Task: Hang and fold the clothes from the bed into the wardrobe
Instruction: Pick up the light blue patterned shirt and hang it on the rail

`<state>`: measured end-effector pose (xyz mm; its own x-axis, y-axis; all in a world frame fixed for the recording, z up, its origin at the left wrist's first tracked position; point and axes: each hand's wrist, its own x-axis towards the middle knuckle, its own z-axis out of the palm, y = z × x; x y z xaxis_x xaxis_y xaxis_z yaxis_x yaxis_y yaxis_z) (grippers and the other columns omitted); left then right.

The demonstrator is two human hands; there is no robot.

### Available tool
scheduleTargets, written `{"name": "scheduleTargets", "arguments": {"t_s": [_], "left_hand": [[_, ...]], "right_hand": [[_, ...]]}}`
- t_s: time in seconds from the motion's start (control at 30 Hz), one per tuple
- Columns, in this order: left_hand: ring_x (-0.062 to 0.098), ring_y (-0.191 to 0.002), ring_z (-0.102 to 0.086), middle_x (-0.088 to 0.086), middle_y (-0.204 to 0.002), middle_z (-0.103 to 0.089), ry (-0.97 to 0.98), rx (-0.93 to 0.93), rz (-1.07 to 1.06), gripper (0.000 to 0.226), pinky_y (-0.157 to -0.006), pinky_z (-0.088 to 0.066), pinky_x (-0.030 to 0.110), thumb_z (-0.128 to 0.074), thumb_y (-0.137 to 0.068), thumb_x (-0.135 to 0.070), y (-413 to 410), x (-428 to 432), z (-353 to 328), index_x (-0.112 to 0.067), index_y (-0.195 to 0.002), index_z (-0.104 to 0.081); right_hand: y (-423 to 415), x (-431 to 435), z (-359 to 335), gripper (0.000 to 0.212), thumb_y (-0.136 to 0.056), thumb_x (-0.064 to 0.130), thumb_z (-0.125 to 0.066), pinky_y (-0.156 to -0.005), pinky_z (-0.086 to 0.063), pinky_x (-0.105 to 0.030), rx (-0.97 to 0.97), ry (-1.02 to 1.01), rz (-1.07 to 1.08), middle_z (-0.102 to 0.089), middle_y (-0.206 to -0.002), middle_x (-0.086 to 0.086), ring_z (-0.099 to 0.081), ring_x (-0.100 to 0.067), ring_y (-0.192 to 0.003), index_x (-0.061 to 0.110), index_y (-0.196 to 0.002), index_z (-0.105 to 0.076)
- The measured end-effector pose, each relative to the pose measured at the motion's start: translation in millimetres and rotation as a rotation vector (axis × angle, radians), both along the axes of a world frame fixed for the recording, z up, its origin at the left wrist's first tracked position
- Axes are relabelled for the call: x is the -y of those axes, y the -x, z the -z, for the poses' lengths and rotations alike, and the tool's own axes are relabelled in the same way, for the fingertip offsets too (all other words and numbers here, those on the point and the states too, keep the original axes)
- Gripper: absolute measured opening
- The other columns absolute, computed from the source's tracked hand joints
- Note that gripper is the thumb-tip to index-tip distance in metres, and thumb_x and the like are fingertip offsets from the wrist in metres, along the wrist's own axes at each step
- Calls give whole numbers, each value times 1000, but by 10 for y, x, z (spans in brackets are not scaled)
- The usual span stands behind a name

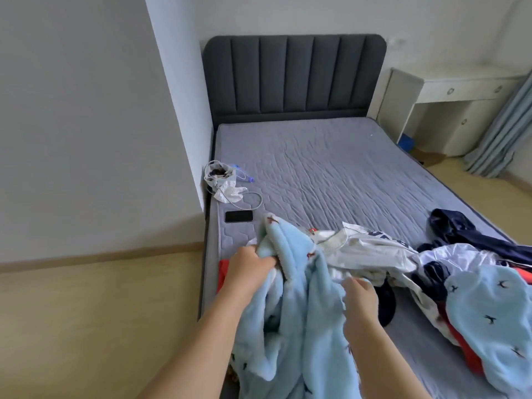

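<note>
A fluffy light-blue garment [299,306] with small dark bird marks hangs over the near left corner of the grey bed [331,174]. My left hand [247,266] is shut on a bunched fold at its top. My right hand [361,293] grips its right edge lower down. Behind it lies a white garment [371,249] with dark lettering. Another light-blue piece [489,321] lies at the right over red and white cloth. A navy garment [460,231] sits near the bed's right edge. No wardrobe is in view.
A black phone [239,216] lies by the bed's left edge, with a white bag [220,180] and a cable behind it. A dark padded headboard [293,79] stands at the far end. A white desk [460,105] and blue curtain [506,131] are at the right.
</note>
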<state>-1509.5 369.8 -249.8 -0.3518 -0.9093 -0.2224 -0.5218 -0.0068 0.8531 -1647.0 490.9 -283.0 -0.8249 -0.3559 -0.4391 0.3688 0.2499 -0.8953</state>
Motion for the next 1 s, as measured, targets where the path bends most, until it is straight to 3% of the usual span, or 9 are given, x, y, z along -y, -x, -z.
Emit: {"name": "scheduleTargets", "arguments": {"t_s": [0.07,0.17,0.23,0.33,0.4,0.63,0.8,0.87,1.0], "left_hand": [[20,-81,-66,-10,-63,-61,-6,-42,23,11,-63,-45,22,-61,-73,-24,32,-10,-61,-20,-83,-65],[22,-82,-64,-10,-67,-62,-18,-85,72,16,-73,-48,29,-63,-62,-35,71,-82,-204,-22,-71,-60],[17,-77,-62,-11,-70,-63,-14,-99,125,14,-70,-47,25,-71,-70,-32,60,-78,-235,-24,-76,-62],[3,-64,-60,-17,-62,-64,-7,-116,215,10,-54,-44,13,-74,-75,-25,-38,-22,-261,-27,-71,-65],[-7,-55,-55,-24,-56,-62,-9,-115,241,13,-51,-41,11,-77,-71,-30,-138,42,-296,-33,-66,-66],[-5,-52,-53,-22,-53,-59,-135,82,585,19,-55,-41,13,-82,-67,-25,-390,158,-435,-27,-53,-68],[7,-62,-59,-2,-69,-68,-274,73,660,22,-61,-49,18,-78,-54,-19,-674,301,-582,-13,-74,-71],[14,-66,-62,8,-75,-70,-311,2,606,29,-64,-51,23,-77,-54,-15,-769,358,-609,-4,-80,-71],[13,-64,-61,7,-74,-69,-250,-19,554,31,-63,-50,23,-80,-52,-18,-707,316,-579,-5,-78,-73]], "right_hand": [[-122,40,-163,7,-86,5,-53,-63,-36,-27,-15,156,-150,-51,-76,-2,-46,-17,-68,11,-90,-53],[-237,105,-244,49,-76,12,-68,-66,-42,-17,-33,223,-545,-54,-107,13,-56,-3,-90,33,-116,-49],[-271,126,-188,57,-77,6,-67,-61,-44,-10,-103,183,-656,-51,-109,21,-56,4,-90,41,-116,-45],[-200,122,-158,30,-82,7,-62,-57,-46,-13,-140,183,-454,-67,-84,10,-63,-3,-72,29,-103,-62],[-73,90,-142,14,-86,11,-59,-58,-48,-25,30,241,-249,-71,-73,1,-65,-14,-70,18,-94,-67],[99,42,-30,19,-80,4,-60,-59,-47,-29,37,-69,-172,-66,-77,-17,-59,-27,-68,-6,-96,-65],[111,-122,-85,19,-74,17,-51,-61,-43,-33,626,93,-315,-55,-61,-14,-52,-30,-61,0,-76,-58],[90,-155,6,21,-88,12,-42,-63,-45,-35,583,142,-339,-58,-64,-14,-54,-30,-64,1,-77,-56],[-53,-113,154,18,-88,1,-50,-69,-45,-32,127,-313,-411,-59,-83,-14,-55,-27,-74,0,-103,-60]]}}
